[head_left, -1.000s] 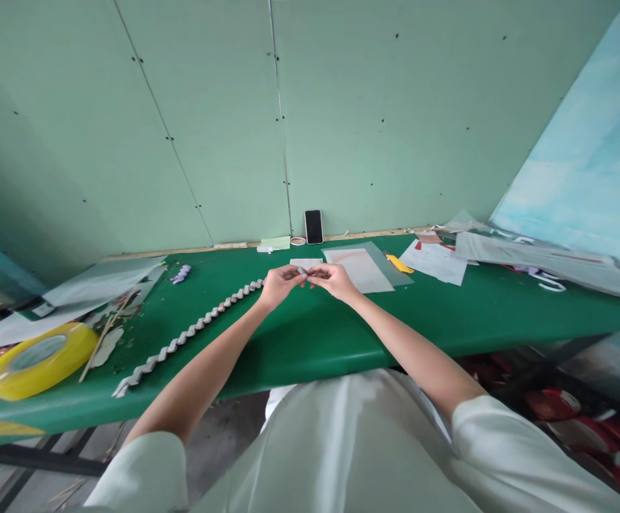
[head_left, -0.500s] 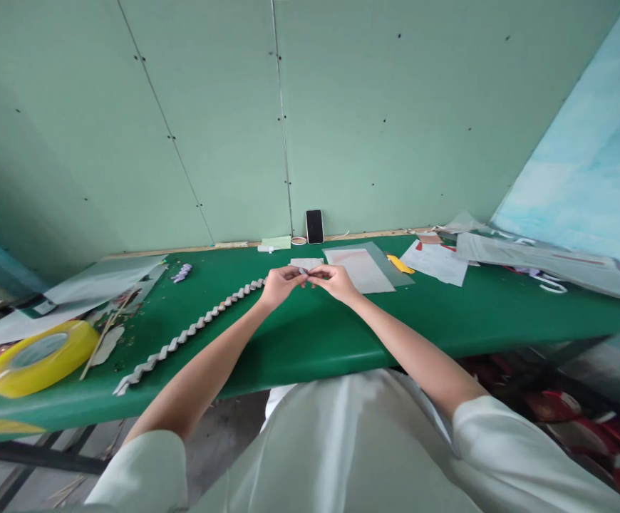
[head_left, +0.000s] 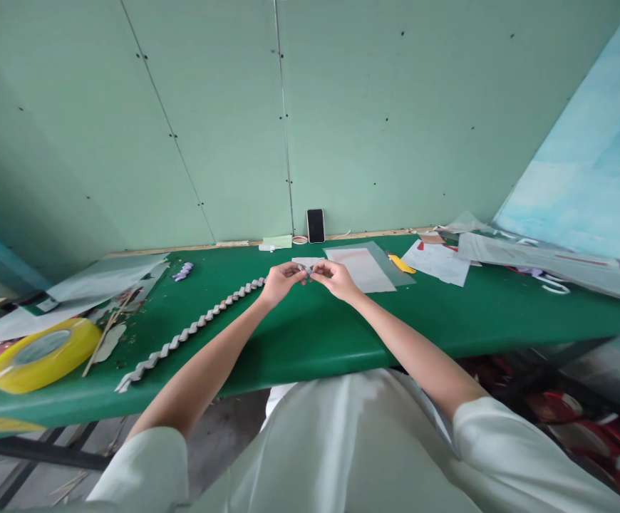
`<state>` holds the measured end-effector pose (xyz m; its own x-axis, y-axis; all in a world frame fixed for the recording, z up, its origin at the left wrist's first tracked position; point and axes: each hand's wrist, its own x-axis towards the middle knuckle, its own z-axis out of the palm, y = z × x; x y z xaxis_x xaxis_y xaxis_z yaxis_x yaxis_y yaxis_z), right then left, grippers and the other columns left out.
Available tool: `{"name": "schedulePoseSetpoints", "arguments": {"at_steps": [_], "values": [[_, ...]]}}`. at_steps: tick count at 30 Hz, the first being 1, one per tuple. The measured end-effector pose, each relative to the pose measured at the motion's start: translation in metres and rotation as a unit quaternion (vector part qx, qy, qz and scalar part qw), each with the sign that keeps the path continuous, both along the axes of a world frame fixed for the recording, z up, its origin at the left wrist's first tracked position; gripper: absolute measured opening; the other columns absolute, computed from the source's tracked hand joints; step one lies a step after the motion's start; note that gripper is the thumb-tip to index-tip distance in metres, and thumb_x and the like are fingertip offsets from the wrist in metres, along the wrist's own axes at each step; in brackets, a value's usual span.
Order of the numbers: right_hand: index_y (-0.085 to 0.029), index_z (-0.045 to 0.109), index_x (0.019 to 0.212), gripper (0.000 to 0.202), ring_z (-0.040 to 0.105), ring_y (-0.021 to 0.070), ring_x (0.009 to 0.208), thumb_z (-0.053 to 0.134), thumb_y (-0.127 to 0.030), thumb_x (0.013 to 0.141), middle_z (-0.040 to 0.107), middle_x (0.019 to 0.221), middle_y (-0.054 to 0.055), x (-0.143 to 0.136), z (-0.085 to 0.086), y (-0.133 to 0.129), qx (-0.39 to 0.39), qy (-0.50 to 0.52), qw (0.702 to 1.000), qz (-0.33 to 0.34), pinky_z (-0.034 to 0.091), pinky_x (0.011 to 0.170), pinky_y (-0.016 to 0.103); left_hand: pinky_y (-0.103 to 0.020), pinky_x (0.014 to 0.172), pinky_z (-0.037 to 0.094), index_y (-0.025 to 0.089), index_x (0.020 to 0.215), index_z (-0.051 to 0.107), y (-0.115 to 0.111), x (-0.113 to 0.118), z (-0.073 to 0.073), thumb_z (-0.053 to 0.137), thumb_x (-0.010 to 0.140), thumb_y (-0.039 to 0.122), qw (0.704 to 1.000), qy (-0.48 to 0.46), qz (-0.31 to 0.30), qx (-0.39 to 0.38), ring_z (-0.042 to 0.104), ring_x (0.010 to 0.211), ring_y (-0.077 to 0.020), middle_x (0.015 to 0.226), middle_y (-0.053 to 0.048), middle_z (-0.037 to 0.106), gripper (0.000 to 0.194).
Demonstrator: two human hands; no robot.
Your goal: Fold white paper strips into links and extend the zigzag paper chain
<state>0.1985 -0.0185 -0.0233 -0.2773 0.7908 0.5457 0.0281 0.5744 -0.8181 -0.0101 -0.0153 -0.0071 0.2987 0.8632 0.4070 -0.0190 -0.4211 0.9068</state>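
Over the green table, my left hand and my right hand meet at the fingertips. Between them is a small greyish piece, pinched from both sides; its shape is too small to tell. Left of my left hand, a long pale zigzag folded strip runs diagonally toward the front edge. A small white paper lies just behind my fingers, partly hidden by them. White sheets lie beside and behind my right hand.
A phone leans on the wall. A yellow tape roll, sticks and a small purple folded piece are on the left. To the right lie a yellow cutter, papers and a white hook.
The fingertips of my two hands have shifted slightly around the small piece, which shows a little more between them. The view has moved very slightly.
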Motion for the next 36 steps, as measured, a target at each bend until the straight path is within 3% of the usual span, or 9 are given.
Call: {"name": "schedulePoseSetpoints", "arguments": {"at_steps": [4,7,10,14,21,28,32,36], "values": [[-0.022,0.063,0.093,0.027,0.069,0.0234,0.106,0.070,-0.048,0.096,0.071,0.117,0.010,0.0011,0.0048,-0.0025,0.057,-0.018,0.998,0.002,0.057,0.085,0.034,-0.036,0.078,0.063,0.015,0.096,0.072,0.0054,-0.0016,-0.0023,0.086,0.077,0.056,0.998,-0.049,0.011,-0.036,0.071,0.071,-0.0174,0.083,-0.006,0.075,0.047],[-0.023,0.063,0.095,0.023,0.064,0.0245,0.117,0.066,-0.045,0.099,0.066,0.119,0.011,0.0006,0.0048,-0.0034,0.110,-0.043,0.993,-0.011,0.058,0.087,0.034,-0.038,0.082,0.065,0.016,0.098,0.070,0.0076,-0.0026,-0.0044,0.084,0.079,0.056,0.996,-0.075,0.019,-0.049,0.074,0.081,-0.0191,0.085,-0.004,0.072,0.046],[-0.023,0.065,0.098,0.017,0.065,0.0230,0.110,0.063,-0.040,0.102,0.064,0.115,0.010,0.0010,0.0032,-0.0037,0.154,-0.077,0.985,-0.022,0.059,0.088,0.036,-0.038,0.085,0.066,0.017,0.098,0.067,0.0075,-0.0031,-0.0048,0.083,0.080,0.055,0.995,-0.079,0.026,-0.051,0.076,0.089,-0.0213,0.094,-0.005,0.072,0.045],[-0.023,0.068,0.103,0.013,0.066,0.0208,0.098,0.064,-0.036,0.103,0.063,0.114,0.009,0.0031,0.0017,-0.0038,0.194,-0.120,0.974,-0.008,0.060,0.086,0.037,-0.039,0.084,0.066,0.017,0.101,0.061,0.0045,-0.0015,-0.0029,0.081,0.083,0.056,0.995,-0.081,0.010,-0.060,0.078,0.084,-0.0208,0.108,-0.009,0.075,0.047],[-0.026,0.076,0.113,0.018,0.067,0.0232,0.103,0.072,-0.035,0.099,0.065,0.109,0.008,0.0052,-0.0016,-0.0022,0.273,-0.136,0.952,-0.007,0.060,0.094,0.041,-0.032,0.072,0.064,0.019,0.103,0.059,0.0021,0.0020,-0.0016,0.075,0.089,0.052,0.998,-0.041,0.019,-0.047,0.078,0.078,-0.0203,0.091,-0.005,0.075,0.040],[-0.029,0.077,0.115,0.017,0.069,0.0231,0.104,0.067,-0.031,0.102,0.066,0.111,0.008,0.0052,-0.0018,-0.0062,0.283,-0.173,0.943,-0.011,0.061,0.097,0.040,-0.034,0.076,0.063,0.019,0.103,0.059,0.0036,0.0010,-0.0006,0.077,0.087,0.050,0.998,-0.044,0.029,-0.029,0.076,0.078,-0.0201,0.088,-0.004,0.074,0.040],[-0.031,0.071,0.131,0.029,0.069,0.0233,0.107,0.066,-0.030,0.102,0.067,0.115,0.008,0.0052,-0.0009,-0.0078,0.283,-0.195,0.939,-0.003,0.060,0.099,0.040,-0.029,0.072,0.059,0.019,0.103,0.060,0.0040,0.0008,-0.0029,0.079,0.085,0.043,0.999,-0.015,0.047,-0.006,0.075,0.079,-0.0190,0.088,-0.004,0.075,0.035],[-0.030,0.072,0.127,0.026,0.069,0.0241,0.108,0.066,-0.031,0.102,0.067,0.117,0.009,0.0033,-0.0018,-0.0088,0.285,-0.226,0.932,-0.005,0.060,0.100,0.040,-0.028,0.074,0.057,0.020,0.104,0.059,0.0045,0.0011,-0.0058,0.082,0.080,0.035,1.000,-0.004,0.029,0.011,0.076,0.087,-0.0204,0.092,-0.005,0.075,0.037]]}}
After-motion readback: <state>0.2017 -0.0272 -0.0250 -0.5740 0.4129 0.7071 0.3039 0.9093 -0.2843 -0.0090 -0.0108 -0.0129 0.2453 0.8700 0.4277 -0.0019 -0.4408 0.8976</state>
